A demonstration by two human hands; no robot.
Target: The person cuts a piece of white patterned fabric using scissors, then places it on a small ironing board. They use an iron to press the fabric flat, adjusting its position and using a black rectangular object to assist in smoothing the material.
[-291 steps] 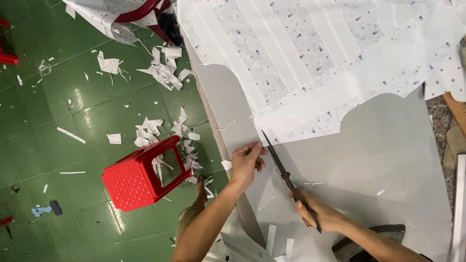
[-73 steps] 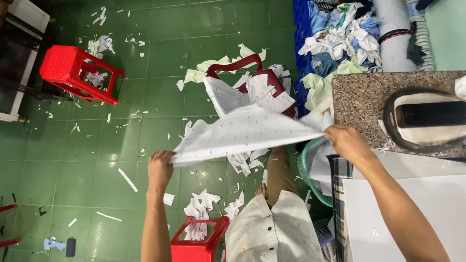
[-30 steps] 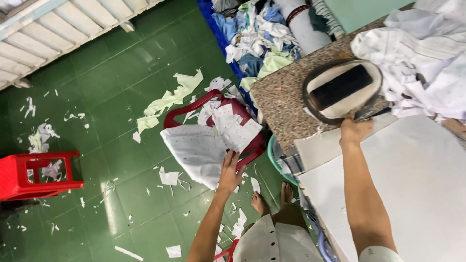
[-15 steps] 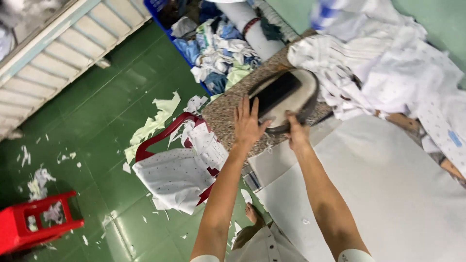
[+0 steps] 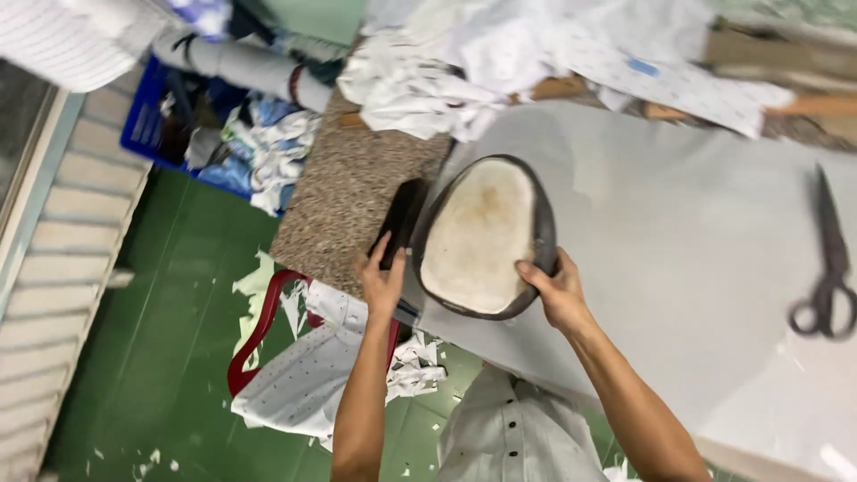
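The right hand (image 5: pixel 558 290) grips the near right rim of one tilted, oval flat-bottomed weight (image 5: pixel 484 236), lifted at the table's (image 5: pixel 678 268) left edge; the left hand (image 5: pixel 382 281) clasps its dark handle side. It is not yet set down. One pair of scissors (image 5: pixel 828 259) lies far right.

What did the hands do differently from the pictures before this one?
Earlier the hands held up a dotted white cloth piece; it was let go and now lies on the red stool. Both hands then went to the heavy oval iron and tipped it up, pale underside showing: left hand on its dark side, right hand on its rim. The scissors, used earlier, lie loose on the grey table.
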